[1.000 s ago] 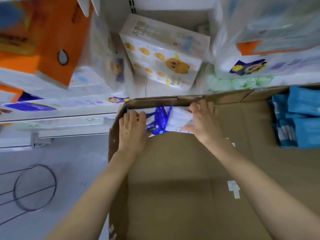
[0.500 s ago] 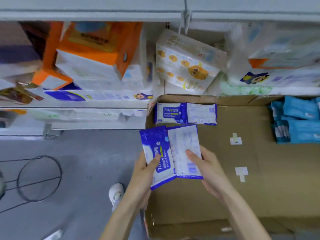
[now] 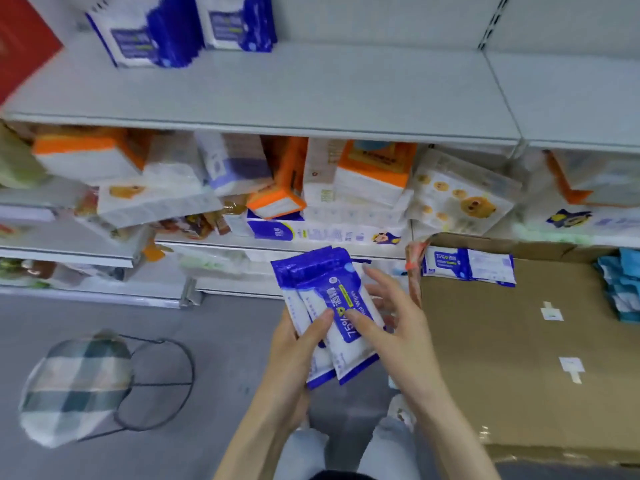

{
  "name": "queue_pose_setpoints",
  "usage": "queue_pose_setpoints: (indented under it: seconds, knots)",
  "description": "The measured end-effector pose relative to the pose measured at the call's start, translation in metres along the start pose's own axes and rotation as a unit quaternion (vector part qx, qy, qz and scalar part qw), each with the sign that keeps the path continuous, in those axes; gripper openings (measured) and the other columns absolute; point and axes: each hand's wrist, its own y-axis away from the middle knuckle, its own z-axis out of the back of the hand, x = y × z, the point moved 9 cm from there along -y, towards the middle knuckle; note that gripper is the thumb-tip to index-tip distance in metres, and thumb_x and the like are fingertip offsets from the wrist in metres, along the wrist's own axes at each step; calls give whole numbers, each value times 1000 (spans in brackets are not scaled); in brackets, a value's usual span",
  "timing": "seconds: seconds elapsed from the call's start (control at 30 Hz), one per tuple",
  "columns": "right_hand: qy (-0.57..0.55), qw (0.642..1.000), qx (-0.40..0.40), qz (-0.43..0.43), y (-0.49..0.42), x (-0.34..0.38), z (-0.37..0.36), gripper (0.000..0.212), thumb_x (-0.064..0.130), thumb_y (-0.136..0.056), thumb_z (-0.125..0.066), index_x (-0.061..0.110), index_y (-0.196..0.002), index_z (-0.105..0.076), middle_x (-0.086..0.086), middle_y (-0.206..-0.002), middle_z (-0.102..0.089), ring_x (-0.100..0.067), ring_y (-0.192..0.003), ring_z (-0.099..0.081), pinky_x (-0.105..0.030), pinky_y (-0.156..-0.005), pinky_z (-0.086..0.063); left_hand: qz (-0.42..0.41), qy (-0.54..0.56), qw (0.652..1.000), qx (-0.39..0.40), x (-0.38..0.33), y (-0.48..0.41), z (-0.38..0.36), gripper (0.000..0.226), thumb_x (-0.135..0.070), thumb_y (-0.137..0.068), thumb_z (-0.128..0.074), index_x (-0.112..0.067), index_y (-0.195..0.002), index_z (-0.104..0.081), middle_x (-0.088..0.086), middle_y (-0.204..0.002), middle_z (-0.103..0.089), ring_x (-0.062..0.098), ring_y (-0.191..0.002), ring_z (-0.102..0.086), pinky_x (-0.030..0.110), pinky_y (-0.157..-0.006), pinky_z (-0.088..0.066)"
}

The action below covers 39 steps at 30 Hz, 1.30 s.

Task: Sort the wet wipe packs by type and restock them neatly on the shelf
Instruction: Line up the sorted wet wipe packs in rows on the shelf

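Wet wipe packs, two blue-and-white ones marked 75%, lie stacked in my hands, held in the air just off the left wall of the cardboard box and below the front edge of the upper shelf. My left hand grips them from underneath, thumb across the front and the rest of the hand behind, so the slick film cannot slide out. My right hand pinches the front pack, thumb on the label and fingers spread behind it; I judge this is to square the two together with labels facing one way. Matching blue packs stand at the back left of the upper shelf, so that looks like where these belong. Two more of the same type lie in the far left corner of the box, and teal packs are heaped at its right edge, apart as another type.
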Motion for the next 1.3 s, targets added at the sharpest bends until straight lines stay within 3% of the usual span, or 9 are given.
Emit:
queue_pose_setpoints:
  seconds: [0.1, 0.2, 0.33, 0.5, 0.7, 0.87, 0.97, 1.1, 1.3]
  knots:
    - [-60, 996, 12, -58, 11, 20, -34, 44, 26, -73, -76, 21, -114, -63, 1, -100, -72, -6, -84, -70, -18, -63, -53, -47, 1, 999, -19, -42, 15, 33, 41, -17, -77, -63, -15, -118, -59, 8, -109, -72, 25, -94, -70, 39, -76, -59]
    - [-117, 985, 70, -103, 18, 36, -65, 47, 33, -65, -73, 11, -106, -66, -5, -102, -74, -16, -88, -72, -25, -68, -55, -76, -12, 997, -18, -78, 23, 53, 43, -23, -77, -63, -18, -120, -58, 3, -106, -73, 23, -93, -71, 34, -70, -60]
    - [-186, 970, 79, -133, 13, 57, -85, 42, 20, -72, -70, 9, -111, -60, -6, -100, -74, -21, -88, -72, -30, -70, -56, -59, 42, 997, -12, -110, 23, 74, 38, -39, -82, -52, -19, -113, -63, 3, -100, -74, 18, -84, -72, 31, -63, -59]
    - [-229, 964, 79, -108, -14, 84, -105, 59, 8, -63, -70, 16, -119, -55, -12, -104, -73, -32, -94, -70, -51, -86, -53, -45, 67, 997, 17, -142, 9, 96, 30, -36, -78, -53, -21, -101, -67, 5, -98, -74, 17, -79, -72, 36, -72, -57]
    - [-272, 953, 65, -113, -82, 96, -136, 22, 9, -84, -61, 12, -105, -64, -9, -98, -74, -19, -78, -71, -29, -62, -57, -81, -35, 996, 24, -189, -43, 110, 39, -17, -75, -68, -18, -113, -62, 5, -105, -73, 20, -92, -71, 32, -72, -58]
    - [-227, 968, 70, -85, -164, 118, -172, 25, 10, -83, -66, 9, -108, -65, -8, -101, -74, -19, -82, -67, -29, -69, -51, -120, -91, 987, -49, -240, -120, 112, 60, -25, -58, -81, -17, -112, -55, 6, -105, -72, 20, -87, -72, 34, -68, -59]
    - [-212, 976, 35, -30, -214, 145, -176, 40, -1, -76, -73, 12, -112, -60, -5, -98, -74, -20, -80, -72, -26, -56, -53, -140, -127, 978, -87, -272, -164, 113, 50, -26, -61, -78, -19, -106, -58, 3, -100, -72, 21, -85, -72, 36, -67, -58]
    - [-160, 987, 11, 15, -282, 172, -168, 59, -4, -70, -78, 24, -116, -53, -4, -98, -69, -12, -81, -71, -20, -57, -53, -159, -174, 966, -101, -310, -206, 120, 32, -5, -75, -75, -17, -100, -59, -1, -89, -74, 18, -81, -72, 31, -63, -60]
    - [84, 964, 251, -4, -354, 181, -203, 37, 8, -70, -81, 23, -99, -64, 9, -90, -73, -6, -83, -70, -18, -65, -55, -152, -232, 956, -100, -351, -256, 123, 29, -5, -75, -76, -21, -96, -63, -11, -81, -73, 6, -73, -71, 18, -52, -52]
